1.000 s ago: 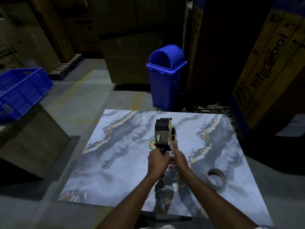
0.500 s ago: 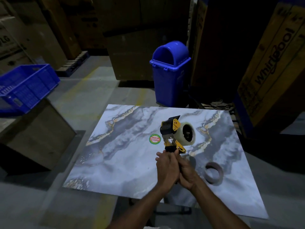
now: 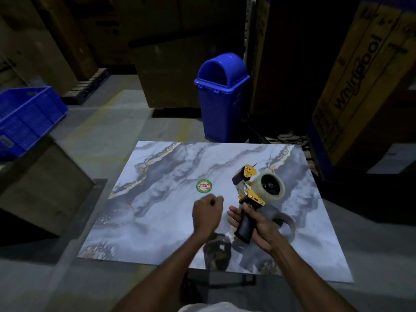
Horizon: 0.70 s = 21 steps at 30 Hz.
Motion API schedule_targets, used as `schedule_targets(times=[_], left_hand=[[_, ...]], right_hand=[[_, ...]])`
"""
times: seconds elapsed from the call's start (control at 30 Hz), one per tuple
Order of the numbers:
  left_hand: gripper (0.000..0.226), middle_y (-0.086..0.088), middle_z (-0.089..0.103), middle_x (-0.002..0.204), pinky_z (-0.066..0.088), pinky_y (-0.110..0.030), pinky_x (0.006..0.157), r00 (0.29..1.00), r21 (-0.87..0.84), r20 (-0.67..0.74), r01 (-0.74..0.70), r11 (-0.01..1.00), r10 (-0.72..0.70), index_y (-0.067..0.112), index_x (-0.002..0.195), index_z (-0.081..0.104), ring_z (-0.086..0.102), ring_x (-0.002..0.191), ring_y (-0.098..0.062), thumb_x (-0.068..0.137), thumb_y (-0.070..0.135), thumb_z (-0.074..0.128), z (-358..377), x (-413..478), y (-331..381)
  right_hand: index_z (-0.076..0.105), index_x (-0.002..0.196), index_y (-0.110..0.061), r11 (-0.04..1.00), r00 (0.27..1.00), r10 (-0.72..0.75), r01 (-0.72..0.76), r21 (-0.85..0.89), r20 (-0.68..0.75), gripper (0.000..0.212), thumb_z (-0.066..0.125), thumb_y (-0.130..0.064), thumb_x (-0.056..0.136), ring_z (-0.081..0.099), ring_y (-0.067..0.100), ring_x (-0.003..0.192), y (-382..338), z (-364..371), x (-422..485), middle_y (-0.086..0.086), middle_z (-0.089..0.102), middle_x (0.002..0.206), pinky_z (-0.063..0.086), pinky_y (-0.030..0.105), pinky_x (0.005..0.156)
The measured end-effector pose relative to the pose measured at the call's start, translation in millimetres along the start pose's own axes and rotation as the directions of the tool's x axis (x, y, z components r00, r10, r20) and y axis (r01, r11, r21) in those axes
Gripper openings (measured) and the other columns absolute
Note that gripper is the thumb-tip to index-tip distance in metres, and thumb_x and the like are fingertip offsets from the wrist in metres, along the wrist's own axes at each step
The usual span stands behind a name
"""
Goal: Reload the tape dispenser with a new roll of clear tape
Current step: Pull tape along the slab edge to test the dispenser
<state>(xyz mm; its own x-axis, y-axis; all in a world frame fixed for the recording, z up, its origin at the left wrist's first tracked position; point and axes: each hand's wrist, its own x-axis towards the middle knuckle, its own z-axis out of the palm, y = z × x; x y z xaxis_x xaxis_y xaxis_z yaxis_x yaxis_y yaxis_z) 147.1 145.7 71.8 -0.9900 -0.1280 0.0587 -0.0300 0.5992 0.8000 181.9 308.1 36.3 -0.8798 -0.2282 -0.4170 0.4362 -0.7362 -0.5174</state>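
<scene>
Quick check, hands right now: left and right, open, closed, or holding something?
Left hand: curled in a fist, nothing visible in it.
Right hand: grips the tape dispenser by its handle.

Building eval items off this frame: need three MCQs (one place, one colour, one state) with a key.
1. Where does the empty core lie?
A. on the floor
B. threaded on the hub
C. on the table, just beyond the right grip

2. What colour is the bin past the table's far edge?
A. blue
B. red
C. green

3. What is the state of the tape dispenser?
A. its hub is bare
B. a clear roll sits on its hub
C. it lies flat on the table

Key:
1 C: the cardboard ring rests on the marbled top, partly hidden by the right grip.
2 A: body and domed lid are both blue.
3 B: the translucent roll surrounds the black hub, and the right grip holds the handle with the dispenser raised.
</scene>
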Motion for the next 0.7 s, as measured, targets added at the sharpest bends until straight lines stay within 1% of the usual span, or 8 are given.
schedule_targets(times=[0.07, 0.13, 0.2, 0.33, 0.43, 0.5, 0.63, 0.7], left_hand=[[0.046, -0.012, 0.048, 0.054, 0.043, -0.041, 0.06, 0.997, 0.002, 0.07, -0.031, 1.0, 0.03, 0.005, 0.059, 0.049, 0.054, 0.059, -0.027, 0.088, 0.04, 0.049, -11.0, 30.6, 11.1], [0.048, -0.023, 0.061, 0.07, 0.048, -0.044, 0.064, 0.982, -0.058, 0.176, -0.061, 0.996, 0.07, -0.003, 0.07, 0.059, 0.055, 0.062, -0.021, 0.09, 0.041, 0.05, -16.6, 57.7, 23.6], [0.046, -0.02, 0.063, 0.076, 0.047, -0.04, 0.066, 0.957, -0.096, 0.278, -0.062, 0.993, 0.087, -0.005, 0.076, 0.061, 0.052, 0.069, -0.017, 0.092, 0.037, 0.053, -18.7, 76.9, 36.9], [0.026, -0.001, 0.068, 0.093, 0.044, -0.035, 0.074, 0.917, -0.183, 0.398, 0.066, 0.981, 0.013, 0.018, 0.084, 0.067, 0.056, 0.08, -0.018, 0.096, 0.038, 0.054, -19.8, 102.7, 57.2], [0.03, -0.009, 0.07, 0.087, 0.047, -0.04, 0.071, 0.912, -0.143, 0.409, 0.054, 0.988, 0.01, 0.012, 0.077, 0.063, 0.055, 0.076, -0.024, 0.091, 0.036, 0.053, -19.8, 117.2, 62.7], [0.041, -0.017, 0.073, 0.094, 0.053, -0.046, 0.079, 0.899, -0.071, 0.438, 0.052, 0.996, -0.015, -0.002, 0.079, 0.066, 0.06, 0.081, -0.029, 0.089, 0.036, 0.053, -21.0, 123.2, 64.1], [0.036, -0.011, 0.074, 0.094, 0.052, -0.036, 0.07, 0.841, -0.053, 0.53, 0.167, 0.985, -0.113, 0.001, 0.092, 0.071, 0.062, 0.082, -0.024, 0.088, 0.036, 0.062, -22.1, 128.5, 55.1], [0.034, -0.011, 0.073, 0.091, 0.052, -0.034, 0.072, 0.8, -0.065, 0.586, 0.205, 0.977, -0.129, 0.002, 0.094, 0.071, 0.064, 0.081, -0.024, 0.091, 0.036, 0.064, -21.7, 129.8, 49.9]], right_hand=[[0.058, 0.12, 0.011, 0.999, 1.0, 0.008, -0.008, -0.039, 0.003, 0.064, 0.088, -0.02, 0.074, 0.071, 0.034, 0.1, 0.0, -7.0, -1.8, 0.027, 0.065, 0.119, 0.061, 0.045, 0.083], [0.063, 0.114, 0.01, 0.998, 0.998, 0.022, -0.018, -0.066, 0.055, 0.039, 0.075, -0.018, 0.089, 0.068, 0.032, 0.093, -0.5, -9.5, -3.9, 0.026, 0.062, 0.112, 0.06, 0.042, 0.076], [0.069, 0.106, 0.008, 0.993, 0.997, 0.018, -0.01, -0.122, 0.071, 0.024, 0.064, -0.014, 0.096, 0.066, 0.033, 0.09, -1.2, -9.4, -5.6, 0.027, 0.061, 0.108, 0.059, 0.041, 0.075], [0.064, 0.112, 0.017, 0.97, 0.999, -0.019, 0.025, -0.241, 0.029, 0.029, 0.057, -0.008, 0.1, 0.064, 0.034, 0.086, -2.7, -5.7, -11.9, 0.028, 0.061, 0.103, 0.06, 0.042, 0.079], [0.06, 0.117, 0.013, 0.941, 0.998, -0.003, 0.023, -0.337, 0.06, 0.03, 0.065, -0.011, 0.098, 0.059, 0.03, 0.083, -3.6, -5.9, -15.7, 0.021, 0.061, 0.095, 0.053, 0.04, 0.074], [0.062, 0.114, 0.007, 0.905, 0.999, -0.013, 0.034, -0.425, 0.052, 0.03, 0.069, -0.015, 0.096, 0.058, 0.03, 0.083, -2.9, -5.6, -17.7, 0.02, 0.06, 0.094, 0.05, 0.041, 0.074], [0.063, 0.113, 0.004, 0.866, 0.995, -0.099, 0.094, -0.491, 0.017, 0.036, 0.076, -0.021, 0.091, 0.057, 0.036, 0.086, -4.1, -2.9, -27.0, 0.03, 0.06, 0.099, 0.048, 0.046, 0.076], [0.064, 0.112, 0.005, 0.84, 0.989, -0.144, 0.131, -0.526, 0.017, 0.037, 0.078, -0.021, 0.089, 0.06, 0.038, 0.087, -5.8, -0.5, -32.9, 0.032, 0.062, 0.097, 0.047, 0.05, 0.081]])
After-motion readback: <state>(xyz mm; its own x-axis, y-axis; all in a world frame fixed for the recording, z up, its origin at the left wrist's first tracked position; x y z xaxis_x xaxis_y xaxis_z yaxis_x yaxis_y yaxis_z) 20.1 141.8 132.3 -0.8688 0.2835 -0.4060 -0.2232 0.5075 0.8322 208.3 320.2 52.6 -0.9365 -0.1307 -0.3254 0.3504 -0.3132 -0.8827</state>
